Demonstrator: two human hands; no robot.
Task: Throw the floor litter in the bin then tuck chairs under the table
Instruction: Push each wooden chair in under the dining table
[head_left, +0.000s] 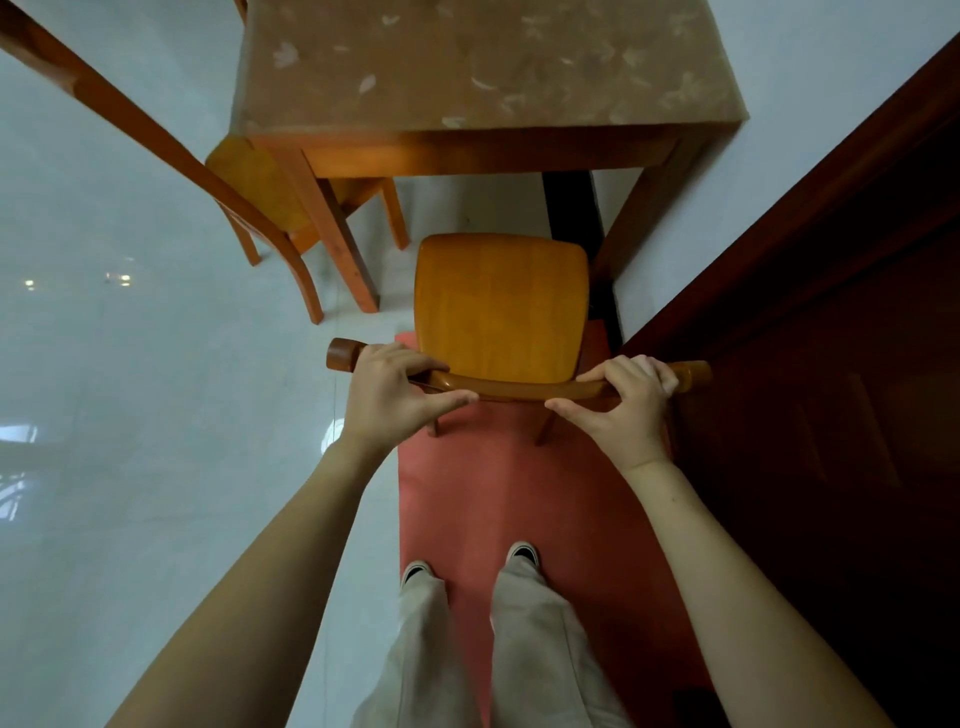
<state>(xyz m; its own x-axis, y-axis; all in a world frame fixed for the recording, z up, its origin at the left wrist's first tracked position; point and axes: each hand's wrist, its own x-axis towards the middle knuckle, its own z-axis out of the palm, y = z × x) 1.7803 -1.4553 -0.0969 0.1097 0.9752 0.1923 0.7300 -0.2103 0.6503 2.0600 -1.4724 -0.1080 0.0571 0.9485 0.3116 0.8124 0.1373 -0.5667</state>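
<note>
A wooden chair (501, 301) with an orange seat stands in front of me, facing the table (483, 67). Its seat lies just short of the table's near edge, between the two near table legs. My left hand (395, 395) grips the left part of the curved backrest top rail. My right hand (626, 402) grips the right part of the same rail. A second wooden chair (260, 182) sits at the table's left side with its seat partly under the top. No litter or bin is in view.
A dark wooden door (810, 312) runs close along the right side. A red mat (498, 493) lies under my feet and the chair's rear legs. Glossy white floor (130, 415) spreads to the left. The table carries a brown patterned cover.
</note>
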